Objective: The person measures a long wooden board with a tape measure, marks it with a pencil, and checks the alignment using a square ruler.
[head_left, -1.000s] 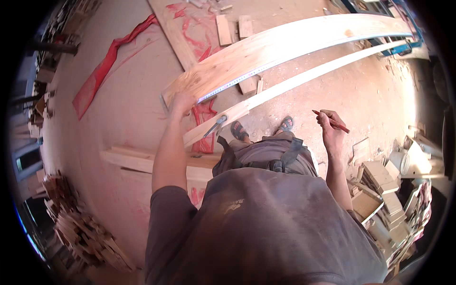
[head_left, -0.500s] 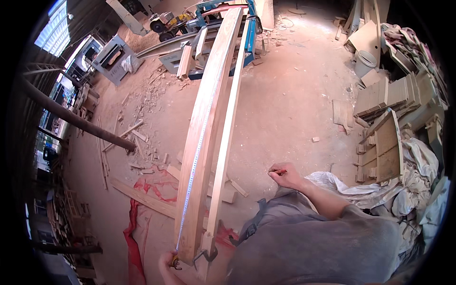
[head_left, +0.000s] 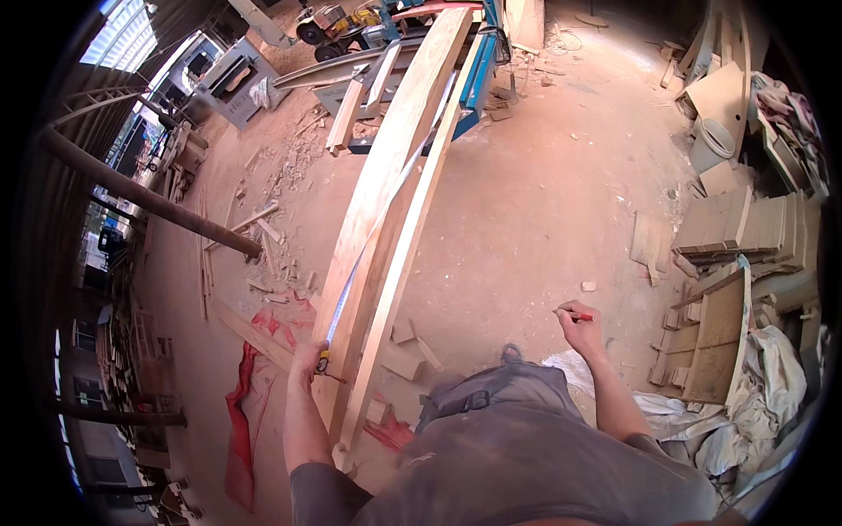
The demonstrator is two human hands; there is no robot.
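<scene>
A long wide plank point(head_left: 379, 180) stretches away from me, with a narrower wooden strip point(head_left: 406, 241) alongside its right. My left hand point(head_left: 306, 358) is closed around a tape measure point(head_left: 323, 360) at the plank's left edge, partway up from the near end. From it the pale tape blade point(head_left: 353, 276) slants across the plank, then hangs over its right edge farther off. The blade's far end cannot be made out. Away from the wood on the right, my right hand point(head_left: 582, 333) pinches a red pencil point(head_left: 574, 315), its tip pointing left.
A blue metal frame point(head_left: 474, 85) stands under the far end of the plank. Wood offcuts point(head_left: 402, 359) and red sheeting point(head_left: 239, 438) lie on the dusty floor. Along the right are stacked boards point(head_left: 741, 223), a white bucket point(head_left: 711, 143) and crumpled sacks point(head_left: 761, 399). A pole point(head_left: 149, 197) slants in from the left.
My left hand has moved forward from the plank's near end with the tape measure. The blade now lies askew and twisted, partly off the right edge. My right hand has swung outward with the pencil.
</scene>
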